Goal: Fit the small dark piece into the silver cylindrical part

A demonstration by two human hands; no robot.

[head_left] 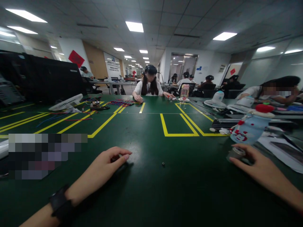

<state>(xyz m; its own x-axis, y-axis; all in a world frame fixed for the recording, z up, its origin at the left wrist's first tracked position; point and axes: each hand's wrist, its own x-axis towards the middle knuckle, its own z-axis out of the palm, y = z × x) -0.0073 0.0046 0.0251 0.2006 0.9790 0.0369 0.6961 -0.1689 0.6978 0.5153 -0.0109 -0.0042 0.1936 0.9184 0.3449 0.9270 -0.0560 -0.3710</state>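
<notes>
My left hand [107, 165], with a dark band on the wrist, is over the green table [146, 195]. Its thumb and index fingertips come together in a pinch, and whatever may lie between them is too small to make out. At the right, my right hand [260, 164] has thumb and fingers around a small grey cylinder [237, 152] with a metallic-looking rim. A tiny dark ring-shaped part, like a nut [163, 164], lies on the tabletop between my hands. Just behind the cylinder stands a light blue bottle [251, 127] with a red top.
Yellow tape [182, 135] marks the table. Bundled wires [120, 103] and a white fan [67, 102] lie far left; other fans [217, 100] stand far right. A person [149, 83] works opposite, beside a pink bottle [184, 93]. A phone-like slab [287, 150] rests at right.
</notes>
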